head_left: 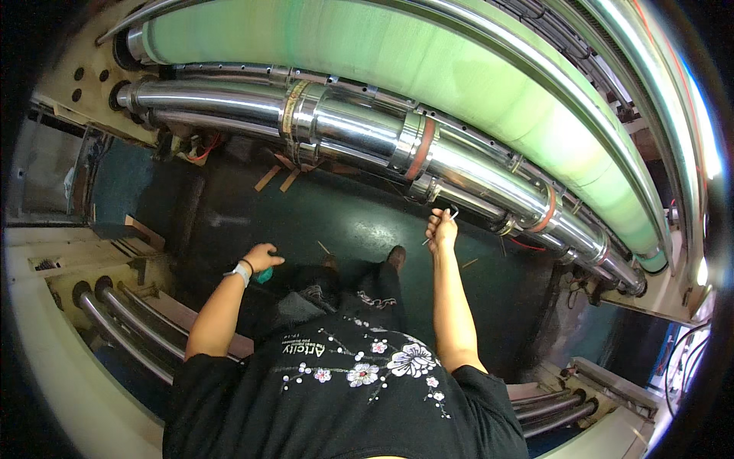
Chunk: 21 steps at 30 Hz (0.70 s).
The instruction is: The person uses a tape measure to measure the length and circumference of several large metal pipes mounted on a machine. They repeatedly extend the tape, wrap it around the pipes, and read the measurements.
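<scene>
My right hand (441, 229) is closed around a thin silvery rod-like tool (453, 216), possibly a hex key; the fingers hide part of it. It is just in front of a slim metal shaft (468, 205), beside a metal collar (423, 188). I cannot tell whether the tool touches the shaft. Above that shaft runs a thicker polished roller (489, 170) with reddish-brown bands (423, 148). My left hand (261, 257) hangs lower at the left, its fingers curled, with a crumpled green cloth (264, 275) showing beneath the palm.
A wide pale-green roller (367, 65) spans the machine behind the metal rollers. Dark green floor (359, 218) lies below, with cardboard strips (267, 177) on it. Metal bars (126, 333) on a cream frame stand at my left, and more bars (554, 413) at lower right.
</scene>
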{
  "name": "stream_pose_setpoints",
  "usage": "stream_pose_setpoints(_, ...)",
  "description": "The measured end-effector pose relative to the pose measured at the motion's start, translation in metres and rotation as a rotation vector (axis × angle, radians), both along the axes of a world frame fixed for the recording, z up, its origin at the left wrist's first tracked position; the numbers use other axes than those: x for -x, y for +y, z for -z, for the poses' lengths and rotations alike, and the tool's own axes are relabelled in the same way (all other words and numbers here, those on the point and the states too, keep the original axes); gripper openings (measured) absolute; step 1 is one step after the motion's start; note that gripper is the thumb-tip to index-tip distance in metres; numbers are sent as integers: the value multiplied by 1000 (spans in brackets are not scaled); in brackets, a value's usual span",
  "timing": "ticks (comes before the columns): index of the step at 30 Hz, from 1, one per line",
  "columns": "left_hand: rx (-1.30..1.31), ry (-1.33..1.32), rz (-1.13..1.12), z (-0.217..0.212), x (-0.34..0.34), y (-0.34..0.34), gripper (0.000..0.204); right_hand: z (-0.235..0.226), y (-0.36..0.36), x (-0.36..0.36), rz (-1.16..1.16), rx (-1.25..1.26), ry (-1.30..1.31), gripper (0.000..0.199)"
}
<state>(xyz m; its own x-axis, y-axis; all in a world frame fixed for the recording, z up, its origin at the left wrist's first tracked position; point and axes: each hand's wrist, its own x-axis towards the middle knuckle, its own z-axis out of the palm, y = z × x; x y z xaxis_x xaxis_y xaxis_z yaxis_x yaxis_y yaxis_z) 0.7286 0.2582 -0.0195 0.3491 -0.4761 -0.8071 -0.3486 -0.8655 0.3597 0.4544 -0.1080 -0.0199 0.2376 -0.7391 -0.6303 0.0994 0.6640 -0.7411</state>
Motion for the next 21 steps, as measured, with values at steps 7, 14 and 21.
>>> stream_pose_setpoints(7,-126,1,-6,1,-20,54,63,45,-12,-51,38,-285,-347,33)
stream_pose_setpoints(14,-123,-97,93,23,-23,58,61,45,-8,-65,90,-378,-358,31)
stream_pose_setpoints(21,-72,-25,77,-5,-25,14,62,41,13,-99,144,-366,-393,30)
